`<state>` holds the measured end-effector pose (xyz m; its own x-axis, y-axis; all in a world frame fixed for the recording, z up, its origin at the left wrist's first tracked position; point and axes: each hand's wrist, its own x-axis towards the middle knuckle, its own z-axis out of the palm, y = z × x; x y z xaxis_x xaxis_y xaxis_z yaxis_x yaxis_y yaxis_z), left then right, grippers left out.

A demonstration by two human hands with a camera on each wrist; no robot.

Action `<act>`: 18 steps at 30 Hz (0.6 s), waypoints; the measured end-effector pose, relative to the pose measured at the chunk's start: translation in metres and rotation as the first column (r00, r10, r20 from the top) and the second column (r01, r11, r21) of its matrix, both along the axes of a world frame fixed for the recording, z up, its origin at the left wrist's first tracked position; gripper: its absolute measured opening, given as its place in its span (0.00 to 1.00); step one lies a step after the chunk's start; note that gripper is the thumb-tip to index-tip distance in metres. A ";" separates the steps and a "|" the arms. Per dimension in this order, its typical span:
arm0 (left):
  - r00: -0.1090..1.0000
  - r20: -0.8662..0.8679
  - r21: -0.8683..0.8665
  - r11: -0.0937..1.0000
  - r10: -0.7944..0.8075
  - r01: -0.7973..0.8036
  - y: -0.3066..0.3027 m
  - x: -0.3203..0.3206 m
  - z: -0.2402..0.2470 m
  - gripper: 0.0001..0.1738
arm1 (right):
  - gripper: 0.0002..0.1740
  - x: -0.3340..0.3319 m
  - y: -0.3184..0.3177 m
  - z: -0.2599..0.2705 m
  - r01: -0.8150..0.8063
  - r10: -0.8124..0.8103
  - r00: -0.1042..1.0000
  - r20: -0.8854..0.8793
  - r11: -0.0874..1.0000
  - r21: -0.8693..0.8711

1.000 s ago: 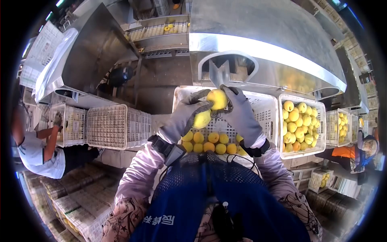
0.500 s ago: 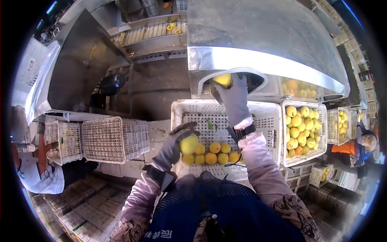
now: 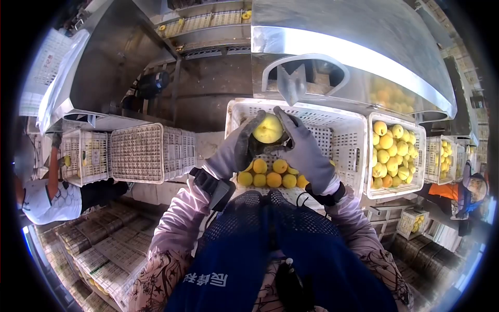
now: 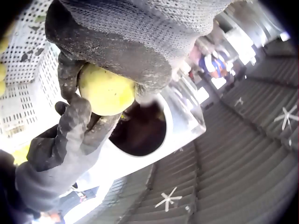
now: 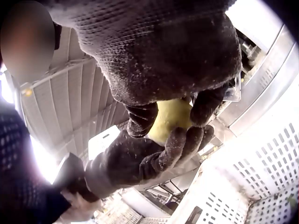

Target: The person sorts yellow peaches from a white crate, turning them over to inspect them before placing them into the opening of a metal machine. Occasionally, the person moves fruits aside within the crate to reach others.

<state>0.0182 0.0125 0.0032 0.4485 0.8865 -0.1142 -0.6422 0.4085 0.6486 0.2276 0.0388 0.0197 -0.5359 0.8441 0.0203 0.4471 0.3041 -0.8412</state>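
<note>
A yellow peach [image 3: 267, 128] is between both gloved hands, over the near part of a white perforated crate [image 3: 358, 156]. My left hand [image 3: 240, 148] curls its fingers round the peach's left side. From the other side my right hand [image 3: 307, 156] grips it with bent fingers and thumb. Dark, dirty palm coating shows on the left glove in the left wrist view, close against the peach [image 4: 106, 91]. In the right wrist view the peach [image 5: 170, 121] is partly covered by the fingers of both hands. Several yellow peaches [image 3: 274, 180] lie in the crate below.
Ahead stands a steel machine [image 3: 332, 31] with an arched opening and a V-shaped metal chute [image 3: 292, 86]. A crate full of peaches [image 3: 391, 156] is on the right, an upturned-looking grey-white crate [image 3: 136, 153] on the left. One person [image 3: 49, 197] works at far left, another [image 3: 457, 195] at far right.
My right hand reached into the machine's opening with one peach and came back without it. My left hand brought the other peach up from the crate's left side, and both hands now hold it.
</note>
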 end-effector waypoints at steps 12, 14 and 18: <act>0.852 -0.524 -0.063 0.997 0.008 -0.048 0.022 0.033 0.014 0.29 | 0.47 0.019 0.020 0.019 0.208 -0.209 0.967 -0.145 0.978 -0.025; 0.954 -0.254 -0.153 0.967 0.161 -0.203 0.020 0.036 -0.004 0.28 | 0.45 0.013 0.040 -0.002 0.309 -0.293 0.947 -0.131 0.943 0.124; 0.928 -0.370 -0.334 0.937 -0.031 -0.102 -0.010 0.017 -0.034 0.29 | 0.40 -0.011 0.071 -0.022 0.460 -0.457 0.886 -0.080 0.843 0.279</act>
<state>0.0356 0.0022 -0.0306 0.2853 0.7768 -0.5615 -0.4058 0.6286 0.6635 0.2163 0.1096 -0.0025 -0.0879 0.9507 0.2974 0.5862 0.2908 -0.7562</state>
